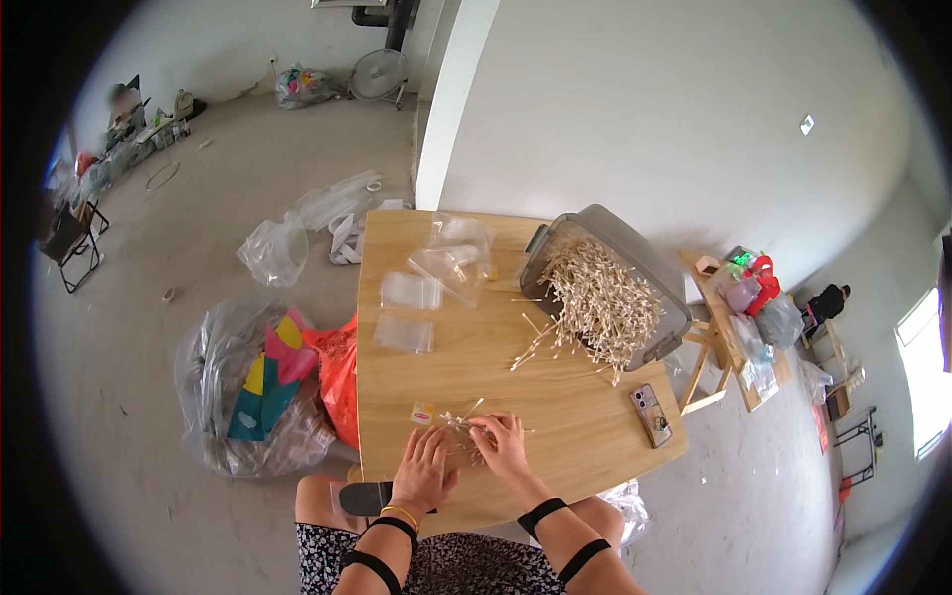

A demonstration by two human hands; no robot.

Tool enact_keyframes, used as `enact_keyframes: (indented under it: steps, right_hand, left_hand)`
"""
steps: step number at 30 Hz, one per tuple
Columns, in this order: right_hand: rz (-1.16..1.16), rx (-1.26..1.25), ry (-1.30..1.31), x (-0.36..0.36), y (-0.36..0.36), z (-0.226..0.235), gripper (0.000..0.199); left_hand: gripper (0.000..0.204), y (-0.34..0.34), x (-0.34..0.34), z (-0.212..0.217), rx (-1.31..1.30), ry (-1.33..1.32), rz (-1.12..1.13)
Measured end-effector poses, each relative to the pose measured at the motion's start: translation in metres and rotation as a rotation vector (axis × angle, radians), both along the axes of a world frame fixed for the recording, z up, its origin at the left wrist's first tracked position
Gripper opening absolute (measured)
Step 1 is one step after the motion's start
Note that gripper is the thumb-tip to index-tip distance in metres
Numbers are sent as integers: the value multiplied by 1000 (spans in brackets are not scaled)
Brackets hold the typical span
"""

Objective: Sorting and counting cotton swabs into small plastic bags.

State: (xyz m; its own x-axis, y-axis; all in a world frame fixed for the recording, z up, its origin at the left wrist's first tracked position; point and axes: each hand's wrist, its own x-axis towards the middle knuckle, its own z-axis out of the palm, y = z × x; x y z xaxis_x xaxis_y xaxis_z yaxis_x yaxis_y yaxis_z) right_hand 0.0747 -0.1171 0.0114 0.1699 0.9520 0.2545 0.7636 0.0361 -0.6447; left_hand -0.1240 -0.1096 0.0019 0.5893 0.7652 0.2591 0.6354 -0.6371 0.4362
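Observation:
A small loose pile of cotton swabs (458,424) lies on the wooden table (555,407) close in front of me. My left hand (424,470) rests at the near left of the pile, its fingers stretched out and lying against the table. From the right, my right hand (504,446) reaches over the pile with fingers curled and pinching at some swabs. A small yellow and white card (423,413) sits just beyond my left fingers. Farther off, a tipped grey plastic bin (684,319) spills a large heap of cotton swabs (600,302) onto the tabletop.
Clear plastic bags (404,334) lie at the table's far left. A phone (652,415) is near the right edge. A black flat object (365,498) is beside my left wrist. Large bags (248,397) stand on the floor at left; a second table (729,337) stands at right.

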Motion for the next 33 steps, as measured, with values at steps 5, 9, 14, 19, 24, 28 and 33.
enact_keyframes:
  steps: [5, 9, 14, 19, 24, 28, 33]
  right_hand:
    - [-33, 54, -5, 13, 10, 5, 19]
    - [57, 58, -94, 8, 27, 13, 19]
    - [96, -104, -170, 27, 22, 14, 21]
    - [61, -59, -142, 41, -9, 22, 24]
    - [60, -103, -162, 56, -48, 29, 57]
    - [65, -130, -319, 48, -55, 22, 88]
    - [54, -130, -306, 46, -50, 14, 84]
  left_hand:
    - [67, -2, 1, 0, 10, -46, 12]
    - [70, -2, 0, -2, 39, -15, 31]
    - [71, -2, 3, 0, 9, 33, 27]
    - [86, -6, -5, 1, 33, 18, 7]
    - [100, 7, 5, 22, -19, -3, -86]
    - [107, 32, 34, 20, 6, 53, -217]
    - [97, 47, 40, 14, -38, 92, -276]
